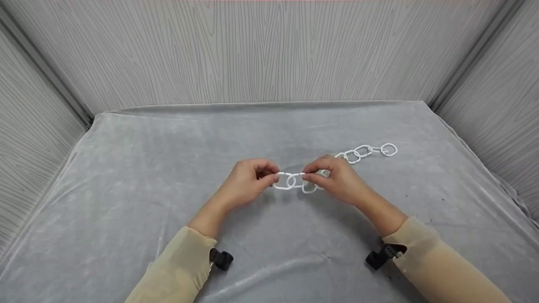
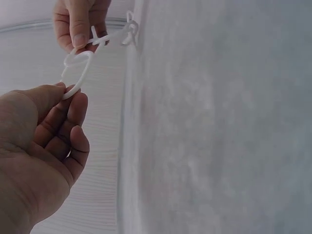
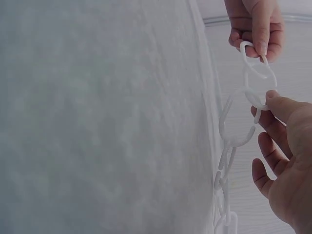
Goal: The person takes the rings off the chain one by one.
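A chain of white plastic links (image 1: 363,151) runs between my hands and on across the cloth to the back right. My left hand (image 1: 248,182) pinches the end link (image 1: 283,188) between thumb and fingertips. The adjoining link is pinched by my right hand (image 1: 337,179), whose other fingers are spread apart in the right wrist view. These two links hook through each other in the gap between the hands. From the right hand hangs a further link (image 3: 237,141), with a small gap in its ring, and more links trail below it.
Grey cloth (image 1: 126,176) with soft wrinkles covers the table. Pale wood-grain panels (image 1: 252,50) stand behind and at both sides. A black wrist camera (image 1: 221,259) sits at the left sleeve, and another camera (image 1: 381,256) at the right one. Small dark specks dot the cloth on the right.
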Demonstrator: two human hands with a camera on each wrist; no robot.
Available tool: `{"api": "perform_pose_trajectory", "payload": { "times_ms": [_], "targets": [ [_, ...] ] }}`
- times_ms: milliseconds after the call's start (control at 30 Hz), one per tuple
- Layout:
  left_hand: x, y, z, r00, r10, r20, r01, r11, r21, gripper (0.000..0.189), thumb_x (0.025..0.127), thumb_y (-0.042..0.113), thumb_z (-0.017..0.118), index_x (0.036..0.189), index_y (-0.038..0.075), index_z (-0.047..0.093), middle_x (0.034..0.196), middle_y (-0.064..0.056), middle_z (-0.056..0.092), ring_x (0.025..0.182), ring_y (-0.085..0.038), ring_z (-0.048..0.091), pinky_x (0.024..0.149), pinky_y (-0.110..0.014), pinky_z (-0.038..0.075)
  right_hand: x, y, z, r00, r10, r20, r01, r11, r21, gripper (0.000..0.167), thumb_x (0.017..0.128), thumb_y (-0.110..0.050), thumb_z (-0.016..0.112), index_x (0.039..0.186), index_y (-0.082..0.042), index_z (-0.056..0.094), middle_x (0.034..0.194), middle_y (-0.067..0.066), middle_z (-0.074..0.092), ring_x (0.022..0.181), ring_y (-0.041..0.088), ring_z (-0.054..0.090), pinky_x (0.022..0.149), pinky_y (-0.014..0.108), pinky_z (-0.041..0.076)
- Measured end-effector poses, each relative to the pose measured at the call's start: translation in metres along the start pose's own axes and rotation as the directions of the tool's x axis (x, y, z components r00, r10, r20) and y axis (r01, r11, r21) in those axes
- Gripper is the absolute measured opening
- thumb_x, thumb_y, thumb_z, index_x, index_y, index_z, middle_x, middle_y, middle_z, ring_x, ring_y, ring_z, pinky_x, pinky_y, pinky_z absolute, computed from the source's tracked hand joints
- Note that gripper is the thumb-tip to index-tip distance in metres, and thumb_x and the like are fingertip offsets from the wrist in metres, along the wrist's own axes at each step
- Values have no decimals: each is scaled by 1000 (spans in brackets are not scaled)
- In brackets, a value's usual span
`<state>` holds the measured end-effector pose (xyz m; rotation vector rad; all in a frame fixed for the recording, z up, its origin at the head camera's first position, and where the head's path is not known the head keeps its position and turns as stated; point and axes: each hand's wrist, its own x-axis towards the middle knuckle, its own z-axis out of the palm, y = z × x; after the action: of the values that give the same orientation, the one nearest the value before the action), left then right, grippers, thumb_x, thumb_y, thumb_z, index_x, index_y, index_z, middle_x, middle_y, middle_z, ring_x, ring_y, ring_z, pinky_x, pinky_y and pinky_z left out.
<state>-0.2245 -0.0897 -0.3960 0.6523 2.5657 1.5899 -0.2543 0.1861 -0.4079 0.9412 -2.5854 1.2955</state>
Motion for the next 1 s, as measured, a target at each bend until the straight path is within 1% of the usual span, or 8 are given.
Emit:
{"api": "perform_pose_trajectory", "payload": {
  "times_ms": [133,200,300,433,567,767,1000],
  "targets": [
    [-5,4,-1,1000,24,-1,-24,1000,19,7,100,11,75,104,8,79,93,-5,77,80,-14,65,72,-28,51,-5,-5,2,999,-43,7,43,999,1,8,93,-17,85,100,-15,84,97,-6,76,96,17,68,86,52,54],
    [-7,4,0,999,33,7,-34,999,29,7,100,10,74,104,7,79,93,-6,77,79,-14,65,71,-28,50,-8,-7,3,999,-51,19,51,999,5,8,94,-19,84,101,-17,84,98,-8,76,96,15,68,86,52,55],
    [-11,5,0,999,29,20,-30,999,39,7,101,10,74,103,8,79,92,-9,77,77,-13,63,68,-27,49,-12,-9,5,998,-59,33,58,998,13,9,94,-21,83,103,-19,84,99,-9,75,97,14,68,85,48,55],
    [-15,2,1,1000,24,19,-24,1000,8,6,101,9,73,102,8,79,90,-9,77,75,-13,65,66,-25,51,-15,-12,6,997,-74,29,73,997,29,10,94,-21,83,104,-19,84,99,-8,74,96,14,68,82,42,56],
    [-18,-2,2,1000,20,20,-20,999,-41,7,101,7,73,103,4,78,89,-11,76,74,-15,68,67,-26,56,-16,-12,8,996,-85,21,84,996,33,10,94,-20,83,104,-19,84,98,-7,75,95,15,68,82,39,56],
    [-21,-3,5,999,0,45,3,998,-64,9,101,9,72,104,2,77,93,-14,76,78,-16,69,69,-26,56,-19,-11,10,995,-91,36,89,995,46,11,93,-16,84,103,-17,84,97,-7,76,94,15,67,81,39,55],
    [-20,-7,6,998,15,55,-12,999,-49,10,101,8,72,103,0,77,91,-14,76,73,-14,69,66,-26,56,-21,-7,13,994,-93,58,91,995,51,14,93,-14,83,106,-9,84,98,-3,76,95,17,69,83,34,55]
  ]
}}
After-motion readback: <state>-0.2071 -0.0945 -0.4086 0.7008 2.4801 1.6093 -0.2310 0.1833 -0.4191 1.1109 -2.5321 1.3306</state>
